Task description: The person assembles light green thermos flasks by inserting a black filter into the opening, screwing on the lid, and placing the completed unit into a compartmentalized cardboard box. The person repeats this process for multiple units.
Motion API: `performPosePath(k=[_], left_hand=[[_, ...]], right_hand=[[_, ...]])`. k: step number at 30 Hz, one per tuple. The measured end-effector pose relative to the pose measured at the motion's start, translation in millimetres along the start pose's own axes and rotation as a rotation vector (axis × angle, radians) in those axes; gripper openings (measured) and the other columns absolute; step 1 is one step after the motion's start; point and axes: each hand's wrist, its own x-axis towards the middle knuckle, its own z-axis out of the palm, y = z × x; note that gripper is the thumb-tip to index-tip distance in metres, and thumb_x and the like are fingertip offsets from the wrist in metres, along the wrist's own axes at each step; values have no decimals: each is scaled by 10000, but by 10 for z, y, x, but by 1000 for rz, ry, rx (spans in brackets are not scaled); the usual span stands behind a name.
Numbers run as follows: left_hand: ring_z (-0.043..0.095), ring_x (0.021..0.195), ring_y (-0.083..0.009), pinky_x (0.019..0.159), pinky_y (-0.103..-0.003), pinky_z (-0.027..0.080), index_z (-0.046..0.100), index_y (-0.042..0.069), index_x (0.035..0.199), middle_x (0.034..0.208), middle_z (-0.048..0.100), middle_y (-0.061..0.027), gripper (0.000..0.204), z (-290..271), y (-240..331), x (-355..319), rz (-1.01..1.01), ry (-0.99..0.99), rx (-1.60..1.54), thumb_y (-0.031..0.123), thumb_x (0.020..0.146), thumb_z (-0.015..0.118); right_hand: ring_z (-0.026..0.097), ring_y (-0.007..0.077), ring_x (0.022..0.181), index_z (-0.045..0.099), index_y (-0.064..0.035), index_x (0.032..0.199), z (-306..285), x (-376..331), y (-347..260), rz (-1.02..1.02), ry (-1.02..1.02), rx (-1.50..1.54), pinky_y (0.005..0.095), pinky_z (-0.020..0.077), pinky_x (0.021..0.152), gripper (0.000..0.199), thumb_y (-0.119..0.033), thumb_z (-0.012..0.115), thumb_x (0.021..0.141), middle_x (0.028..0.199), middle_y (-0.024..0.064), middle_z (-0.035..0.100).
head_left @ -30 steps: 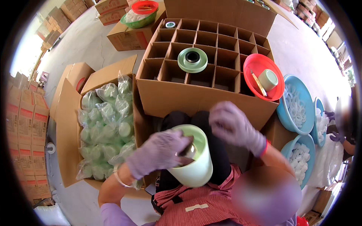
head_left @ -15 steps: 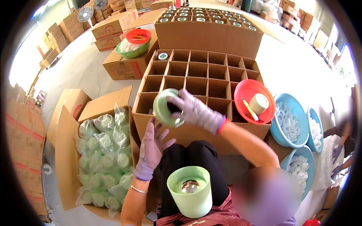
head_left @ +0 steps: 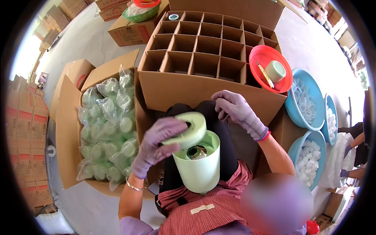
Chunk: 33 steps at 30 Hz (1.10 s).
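Observation:
A pale green round lid (head_left: 194, 127) with a dark hole in its middle is gripped at its left edge by my gloved left hand (head_left: 158, 145). It is tilted just above a pale green cylindrical jar (head_left: 199, 168), which stands upright in my lap. Down inside the jar's mouth shows a shiny metal inner part (head_left: 196, 152). To the right, apart from the lid, my gloved right hand (head_left: 239, 111) hovers over my knee with its fingers curled in. Whether anything small is inside those fingers is hidden.
Ahead stands a divided carton (head_left: 211, 88); a red basin (head_left: 256, 55) with a green cup rests on its right corner. On the left, a carton (head_left: 70, 149) holds bagged green jars (head_left: 113, 129). Blue basins (head_left: 290, 102) of white parts stand right, near another person's gloved hands (head_left: 344, 172).
The lid has come down from the divided carton's front to the jar. My left hand has taken hold of it; my right hand has let go and moved right. The view has tilted down.

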Motion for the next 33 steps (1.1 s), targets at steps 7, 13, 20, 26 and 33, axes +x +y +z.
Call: performPosePath(k=[7,13,20,26,33], left_hand=[[562,1199,-385,1034,-467,441,662,66,1259,1262,633,-164,653,184,127,82,3,-276,49,615,940,507],[571,1153,-388,1027,-505,423,651,72,1212,1187,619,-156,587,389,115,-145,79,-227,199,558,884,627],[538,1209,-362,1037,-456,418,593,-39,1227,1292,544,-201,523,523,378,-182,-58,-99,59,386,924,624],[492,1317,-246,1120,-359,371,439,-25,1432,1482,428,-166,435,962,248,-436,-371,337,-799,119,1022,454],[620,869,-91,773,-228,501,614,14,1114,999,643,-20,325,1378,80,-717,-1038,3,-990,310,996,550]], right_hand=[[641,298,992,656,-5,1124,414,-265,-39,-484,-121,-150,364,508,898,275,-197,601,935,1052,170,637],[576,367,1090,594,2,1204,657,-261,252,-685,-244,-358,430,462,981,352,-252,554,964,1157,198,605],[503,361,1266,460,17,1403,476,-141,206,-626,-576,-344,422,394,1083,598,-382,559,969,1363,228,526],[465,370,1260,473,-35,1423,5,-721,60,-676,-461,-553,469,355,1088,735,-476,652,864,1370,192,489],[429,335,1294,467,14,1374,-117,-1519,397,-298,-49,-188,427,342,1089,737,-531,543,884,1395,222,418]])
